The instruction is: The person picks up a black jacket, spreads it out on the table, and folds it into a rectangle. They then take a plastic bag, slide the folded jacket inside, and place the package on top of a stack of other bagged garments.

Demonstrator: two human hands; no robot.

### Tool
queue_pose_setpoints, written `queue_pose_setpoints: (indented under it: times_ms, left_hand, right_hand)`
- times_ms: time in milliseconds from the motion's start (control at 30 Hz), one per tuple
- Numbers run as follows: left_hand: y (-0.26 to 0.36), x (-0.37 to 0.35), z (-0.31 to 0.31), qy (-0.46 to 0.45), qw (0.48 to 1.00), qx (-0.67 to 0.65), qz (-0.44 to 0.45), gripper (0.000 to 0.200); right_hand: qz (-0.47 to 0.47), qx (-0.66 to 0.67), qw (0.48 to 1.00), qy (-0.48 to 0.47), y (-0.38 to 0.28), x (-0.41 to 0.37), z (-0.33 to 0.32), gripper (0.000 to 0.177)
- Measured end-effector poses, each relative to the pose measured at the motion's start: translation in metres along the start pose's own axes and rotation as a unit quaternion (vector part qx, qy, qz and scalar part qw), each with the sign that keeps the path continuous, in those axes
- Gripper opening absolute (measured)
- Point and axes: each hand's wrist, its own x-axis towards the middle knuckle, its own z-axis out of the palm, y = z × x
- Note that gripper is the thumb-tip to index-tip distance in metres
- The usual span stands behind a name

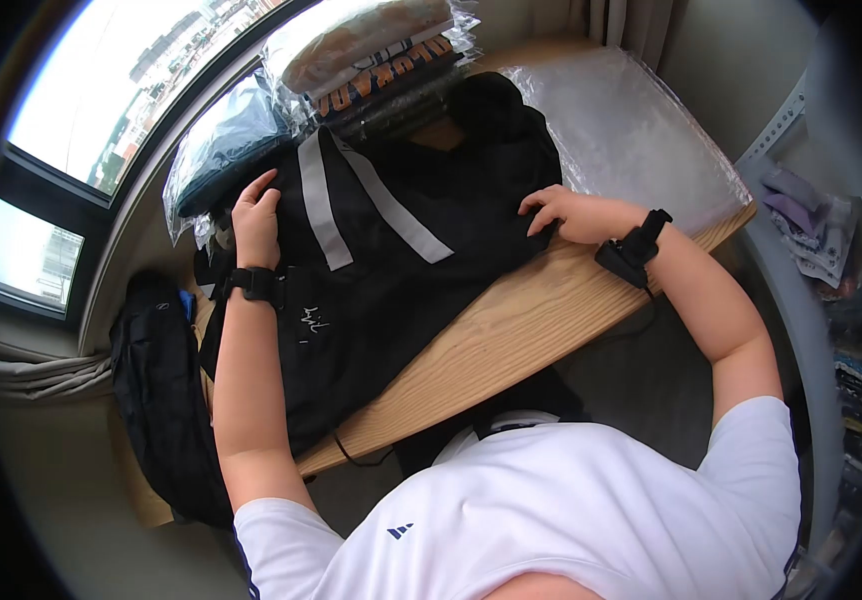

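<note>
A black garment with two light grey stripes and small white script lettering lies spread over the wooden table. My left hand is at its left side, thumb and forefinger bent close together at the cloth's edge. On the opposite side, my right hand has its fingers curled on the garment's right edge. Part of the cloth bunches up at the far right, and its lower end hangs past the table's front edge. Dark straps with small devices sit on both wrists.
Clear-bagged folded garments are stacked at the back, with a bagged dark teal one to their left. Clear plastic bags lie on the right of the wooden table. A black backpack stands left; shelving is right.
</note>
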Motion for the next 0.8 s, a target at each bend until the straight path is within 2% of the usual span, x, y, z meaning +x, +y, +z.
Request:
queue_pose_setpoints:
  times_ms: [67,100,167,200,233,300,367,433,500,533,567,633,700,733,800]
  left_hand:
    - [-0.008,-0.001,-0.013,-0.004,0.995,0.096,-0.042,0.046]
    - [-0.003,-0.007,-0.015,-0.003,0.995,0.095,-0.043,0.046]
    - [0.006,-0.019,-0.019,-0.039,0.982,0.143,-0.118,0.050]
    - [0.009,-0.025,-0.024,-0.054,0.981,0.170,-0.082,0.048]
    - [0.016,-0.035,-0.029,-0.053,0.980,0.169,-0.085,0.048]
    - [0.033,-0.066,-0.043,-0.132,0.979,0.149,-0.042,0.044]
    - [0.048,-0.102,-0.061,-0.165,0.974,0.146,-0.041,0.040]
    - [0.072,-0.139,-0.081,-0.153,0.948,0.255,-0.116,0.038]
    - [0.059,-0.176,-0.114,-0.118,0.932,0.338,-0.060,0.041]
    - [0.052,-0.195,-0.132,-0.129,0.909,0.393,-0.045,0.046]
    - [0.045,-0.215,-0.148,-0.140,0.884,0.446,-0.031,0.050]
    - [0.038,-0.254,-0.170,-0.198,0.829,0.514,-0.095,0.076]
    - [0.026,-0.288,-0.178,-0.212,0.821,0.505,-0.162,0.088]
    - [0.020,-0.300,-0.179,-0.222,0.821,0.502,-0.154,0.093]
    - [0.006,-0.317,-0.183,-0.193,0.822,0.517,-0.137,0.091]
  right_hand:
    - [0.013,0.003,1.000,-0.004,-0.006,-0.003,0.000,0.047]
    - [0.025,0.001,1.000,-0.002,-0.010,-0.003,-0.002,0.045]
    - [0.020,-0.002,1.000,0.003,-0.014,-0.006,-0.002,0.039]
    - [0.016,-0.003,1.000,0.008,-0.015,-0.007,0.000,0.034]
    - [0.016,-0.002,1.000,0.005,-0.015,-0.008,0.003,0.034]
    - [0.002,-0.017,0.998,0.065,-0.016,-0.008,0.010,0.025]
    - [0.001,-0.035,0.996,0.085,-0.015,-0.007,0.013,0.023]
    - [-0.002,-0.051,0.993,0.103,-0.014,-0.007,0.017,0.022]
    - [0.061,0.042,0.987,0.142,-0.021,-0.012,0.019,0.022]
    - [0.126,0.105,0.969,0.186,-0.033,-0.016,0.023,0.024]
    - [0.125,0.105,0.971,0.177,-0.033,-0.015,0.027,0.024]
    - [0.121,0.091,0.965,0.213,-0.028,-0.018,0.032,0.026]
    - [0.085,0.048,0.973,0.211,-0.029,-0.017,0.037,0.025]
    - [0.088,0.033,0.971,0.220,-0.028,-0.017,0.040,0.024]
    - [0.093,0.022,0.967,0.234,-0.026,-0.016,0.044,0.023]
